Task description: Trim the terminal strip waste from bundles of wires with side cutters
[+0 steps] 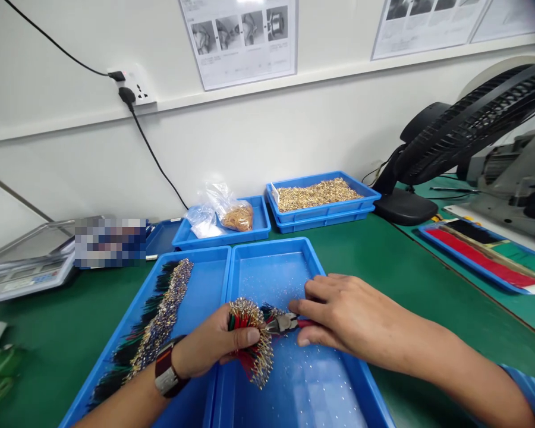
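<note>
In the head view, my left hand (216, 342) is closed around a thick bundle of short wires (258, 356), red, green and black, with shiny metal terminals on their ends. My right hand (332, 309) grips a pair of pliers (285, 323) with red handles. The jaws touch the edge of the bundle; whether a wire is between them I cannot tell. Both hands are above a blue tray (276, 255) scattered with tiny bright bits. A second blue tray (200, 257) on the left holds rows of dark wires (160, 315) with metal ends.
Stacked blue trays (325, 217) at the back hold many gold terminals (316, 193). Beside them a tray (261, 226) carries plastic bags (225, 211). A black fan (463, 131) stands at the right, near a tray of red, green and black wires (481, 252). A scale (31, 276) is at left.
</note>
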The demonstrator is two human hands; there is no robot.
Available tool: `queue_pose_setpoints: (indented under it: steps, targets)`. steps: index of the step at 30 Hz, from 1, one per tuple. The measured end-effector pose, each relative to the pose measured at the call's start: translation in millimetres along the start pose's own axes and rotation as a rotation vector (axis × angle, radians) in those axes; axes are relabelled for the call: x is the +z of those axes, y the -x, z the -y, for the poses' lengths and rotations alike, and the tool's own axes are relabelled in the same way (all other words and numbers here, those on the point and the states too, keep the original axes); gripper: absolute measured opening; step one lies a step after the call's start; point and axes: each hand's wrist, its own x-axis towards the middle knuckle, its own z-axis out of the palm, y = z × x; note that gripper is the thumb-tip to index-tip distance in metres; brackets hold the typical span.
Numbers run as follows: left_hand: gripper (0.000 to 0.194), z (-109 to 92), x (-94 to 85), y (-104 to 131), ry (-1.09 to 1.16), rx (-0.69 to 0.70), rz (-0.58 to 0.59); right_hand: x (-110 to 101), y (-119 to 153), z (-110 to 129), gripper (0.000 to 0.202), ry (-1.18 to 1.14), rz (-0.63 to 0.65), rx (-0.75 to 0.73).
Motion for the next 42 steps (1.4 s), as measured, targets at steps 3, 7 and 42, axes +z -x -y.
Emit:
queue_pose_setpoints:
  steps: [3, 7, 42]
  targets:
    - [0.058, -5, -0.1, 2, 0.012, -0.029, 0.033, 2, 0, 0, 0.044, -0.012, 0.024, -0.03]
    - [0.058, -9, 1.0, 3, 0.024, -0.055, 0.059, 5, 0, 1, 0.045, -0.037, 0.046, -0.033]
    - [0.056, -3, 9.5, -1, 0.106, -0.141, -0.053, 18, -5, -2, 0.035, 0.185, -0.108, 0.018]
